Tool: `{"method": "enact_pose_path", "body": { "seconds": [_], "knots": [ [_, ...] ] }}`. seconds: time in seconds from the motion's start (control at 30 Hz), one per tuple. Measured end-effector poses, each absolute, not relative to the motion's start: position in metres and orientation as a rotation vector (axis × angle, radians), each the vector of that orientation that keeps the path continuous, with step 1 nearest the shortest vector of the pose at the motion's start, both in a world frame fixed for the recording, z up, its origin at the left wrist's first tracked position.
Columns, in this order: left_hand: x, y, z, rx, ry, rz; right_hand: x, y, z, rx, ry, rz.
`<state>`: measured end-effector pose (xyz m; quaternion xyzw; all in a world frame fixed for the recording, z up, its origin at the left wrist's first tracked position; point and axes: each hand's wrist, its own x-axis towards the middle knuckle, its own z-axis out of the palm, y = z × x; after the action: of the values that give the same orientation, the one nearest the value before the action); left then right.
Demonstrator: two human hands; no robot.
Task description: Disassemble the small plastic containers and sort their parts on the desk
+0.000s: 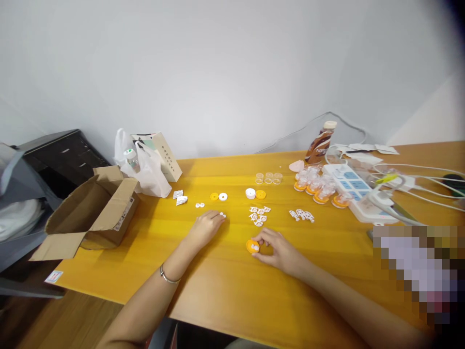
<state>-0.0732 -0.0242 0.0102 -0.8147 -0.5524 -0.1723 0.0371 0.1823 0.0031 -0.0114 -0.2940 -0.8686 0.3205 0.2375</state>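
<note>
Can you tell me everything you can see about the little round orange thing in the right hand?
The orange disc looks like shiny plastic, round, with a rim. Small whitish pieces sit in it. The right hand grips its edge between thumb and fingers. Its face shows to the camera; whether it touches the table below, I can't tell.

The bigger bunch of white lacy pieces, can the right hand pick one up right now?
Probably not just yet: the right hand seems to have its grip on an orange round piece. The way looks free otherwise: the white lacy pieces lie close by with nothing in between.
</note>
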Motion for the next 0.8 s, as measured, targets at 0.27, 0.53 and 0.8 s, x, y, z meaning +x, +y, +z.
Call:
{"method": "enact_pose_path", "body": {
  "seconds": [0.27,0.53,0.8],
  "knots": [
    [-0.025,-0.043,0.010,-3.002,-1.495,-0.823,0.181,0.004,-0.013,-0.819,-2.378,0.874],
    [-0.022,-0.044,0.010,-3.054,-1.497,-0.808,0.182,0.005,-0.016,-0.804,-2.373,0.870],
    [-0.014,-0.042,0.005,-2.957,-1.436,-0.737,0.181,0.007,-0.018,-0.789,-2.394,0.861]
  ]
}}
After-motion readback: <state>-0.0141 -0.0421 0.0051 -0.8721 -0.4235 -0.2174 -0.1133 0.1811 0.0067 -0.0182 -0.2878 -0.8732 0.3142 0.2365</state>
